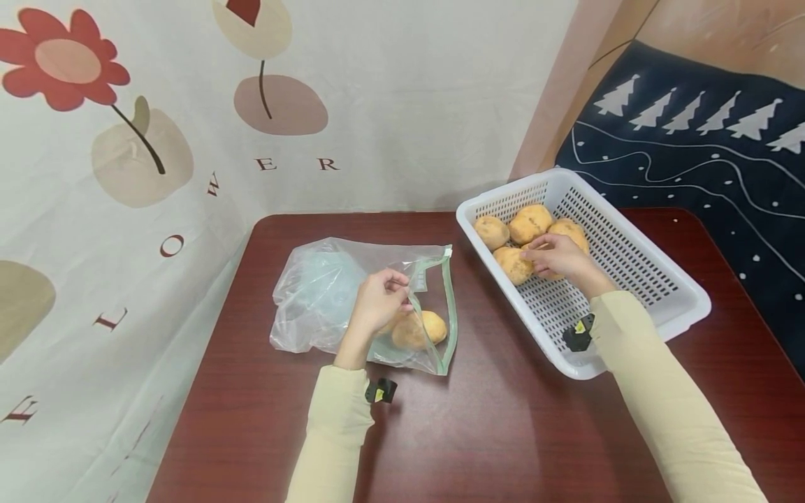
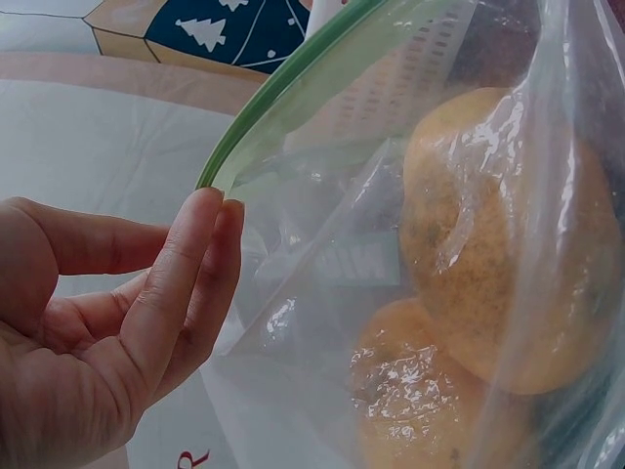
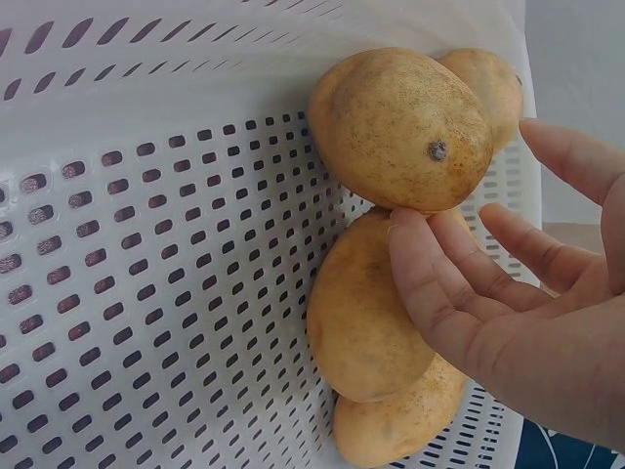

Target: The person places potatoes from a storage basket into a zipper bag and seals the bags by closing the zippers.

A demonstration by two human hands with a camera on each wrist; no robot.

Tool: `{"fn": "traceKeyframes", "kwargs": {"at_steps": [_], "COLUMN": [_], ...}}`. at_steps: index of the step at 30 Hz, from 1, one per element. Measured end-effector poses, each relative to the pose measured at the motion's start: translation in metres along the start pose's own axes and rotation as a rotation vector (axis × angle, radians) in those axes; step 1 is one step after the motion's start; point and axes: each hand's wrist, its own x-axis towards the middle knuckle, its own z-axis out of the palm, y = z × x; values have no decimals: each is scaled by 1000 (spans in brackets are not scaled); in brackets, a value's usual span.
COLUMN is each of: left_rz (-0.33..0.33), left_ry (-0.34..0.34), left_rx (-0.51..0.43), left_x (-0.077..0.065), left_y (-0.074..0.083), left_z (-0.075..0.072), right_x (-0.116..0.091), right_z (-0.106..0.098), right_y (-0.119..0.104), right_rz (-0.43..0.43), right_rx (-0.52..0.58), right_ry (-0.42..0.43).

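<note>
My left hand pinches the green zip edge of a clear plastic zip bag that lies on its side, its mouth facing right. Two potatoes show through the film in the left wrist view, near the mouth. Over the white basket my right hand reaches in with fingers loosely extended. In the right wrist view its fingertips touch or nearly touch a potato below a larger potato; the thumb stands apart. Neither potato is gripped.
The white slotted basket stands at the right on a dark red table, with several potatoes gathered at its far left end. Behind the table hangs a flower-printed cloth; a navy cloth with white trees hangs at the right.
</note>
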Motion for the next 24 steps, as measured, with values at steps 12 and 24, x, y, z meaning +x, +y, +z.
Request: {"fn": "traceKeyframes", "kwargs": {"at_steps": [12, 24], "left_rz": [-19, -13], "left_ry": [2, 10], "left_rx": [-32, -24], "left_x": [1, 2], "left_y": [-1, -2], "left_z": [1, 1], "right_x": [5, 7], "right_z": [7, 11], "right_y": [4, 6], "right_rz": [-35, -42], "right_rx": [-80, -109], "right_ry": [34, 66]}}
